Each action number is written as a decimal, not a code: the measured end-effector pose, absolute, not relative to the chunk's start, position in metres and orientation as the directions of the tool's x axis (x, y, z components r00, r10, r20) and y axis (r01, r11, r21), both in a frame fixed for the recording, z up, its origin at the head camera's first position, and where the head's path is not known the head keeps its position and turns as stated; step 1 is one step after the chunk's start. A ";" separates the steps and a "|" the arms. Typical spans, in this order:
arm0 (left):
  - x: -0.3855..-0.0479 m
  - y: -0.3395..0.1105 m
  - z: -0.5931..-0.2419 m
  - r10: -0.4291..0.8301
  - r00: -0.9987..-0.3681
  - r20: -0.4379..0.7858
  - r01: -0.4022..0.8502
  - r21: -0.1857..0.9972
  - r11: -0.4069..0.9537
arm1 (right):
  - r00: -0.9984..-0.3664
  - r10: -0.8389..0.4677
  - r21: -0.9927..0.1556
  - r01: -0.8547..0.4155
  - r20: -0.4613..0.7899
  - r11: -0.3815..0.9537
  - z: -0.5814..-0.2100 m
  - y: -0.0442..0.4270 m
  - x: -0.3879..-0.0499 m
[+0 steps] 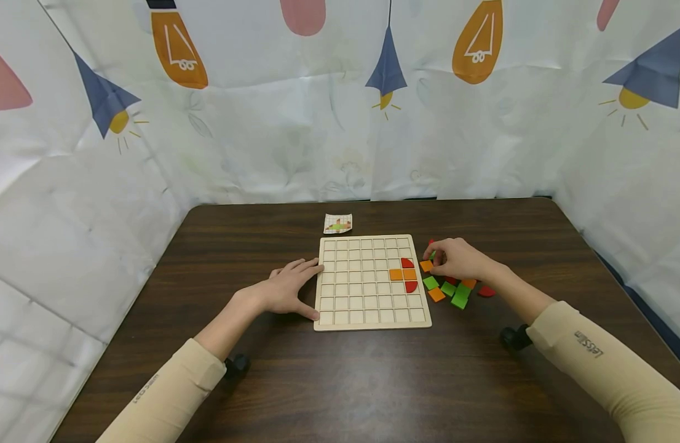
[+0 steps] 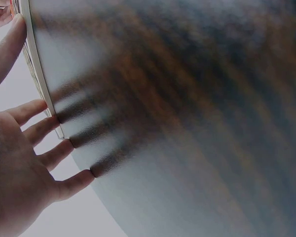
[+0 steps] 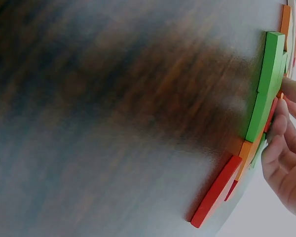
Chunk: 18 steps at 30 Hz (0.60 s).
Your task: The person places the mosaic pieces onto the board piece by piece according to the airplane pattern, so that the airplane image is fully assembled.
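A pale wooden grid board [image 1: 351,289] lies on the table. On its right side sit two orange square tiles [image 1: 396,274] in a row, with a red quarter-round tile [image 1: 407,263] above and another red quarter-round tile [image 1: 411,287] below. My left hand [image 1: 287,289] is spread against the board's left edge, fingers straight, the thumb by its near corner. Just right of the board, my right hand [image 1: 458,258] pinches an orange square tile [image 1: 426,266] between thumb and fingertips; the fingers hide part of the contact. Loose green tiles [image 3: 266,84] lie beneath and beside that hand.
A small pattern card [image 1: 338,224] rests behind the board. Several green, orange and red tiles are scattered at the board's right, with a red tile [image 1: 486,291] outermost. The dark wooden table [image 1: 340,381] ends at a printed cloth [image 1: 318,135] at the back.
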<state>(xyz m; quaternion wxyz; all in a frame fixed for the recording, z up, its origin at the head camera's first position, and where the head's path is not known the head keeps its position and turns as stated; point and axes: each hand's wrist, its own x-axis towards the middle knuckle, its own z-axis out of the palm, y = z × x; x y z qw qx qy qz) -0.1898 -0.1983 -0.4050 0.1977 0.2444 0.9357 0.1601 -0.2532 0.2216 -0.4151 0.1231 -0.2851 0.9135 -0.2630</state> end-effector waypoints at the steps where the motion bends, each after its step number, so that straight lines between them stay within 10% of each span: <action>1: -0.190 -0.198 -0.405 0.521 -0.802 -0.292 0.394 0.396 0.829 | -0.806 -0.587 -0.550 -0.458 -0.075 0.698 -0.415 0.222 -0.253; 18: -0.190 -0.199 -0.404 0.523 -0.800 -0.295 0.393 0.401 0.828 | -0.823 -0.564 -0.558 -0.437 -0.067 0.705 -0.414 0.223 -0.250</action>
